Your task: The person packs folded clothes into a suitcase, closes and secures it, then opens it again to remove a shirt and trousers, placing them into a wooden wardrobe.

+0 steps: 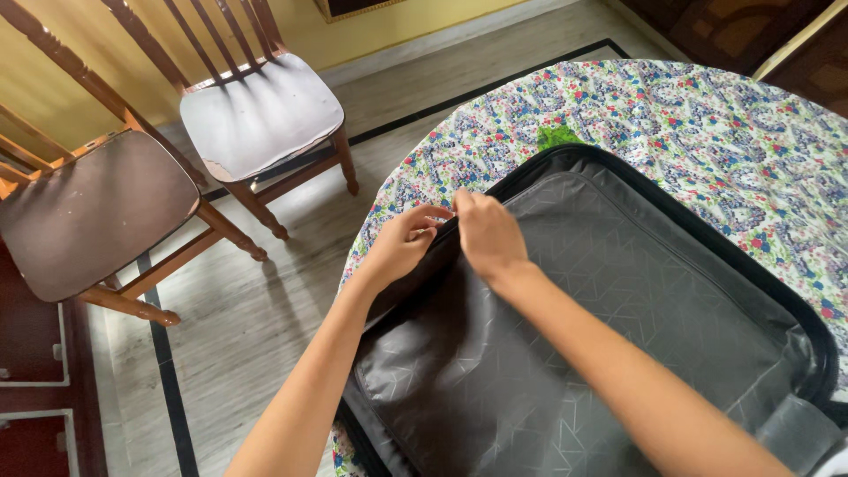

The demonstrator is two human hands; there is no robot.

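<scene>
Both hands pinch at a suitcase's far-left rim, thumbs nearly touching.

Nearest the camera, two bare forearms reach out over the grey lining panel [565, 327] of an open suitcase [817, 340] lying flat on a round surface [707, 124] w/ a flowered cloth. The right hand [488, 234] sits just inboard of the rim, fingers closed on the panel's edge; the left hand [402, 246] is outboard, fingers curled shut at the same spot, exact hold hidden. The rim's long axis runs near-left to far-right, away from both hands. Beyond, two wooden chairs [256, 110] on the floor.
</scene>
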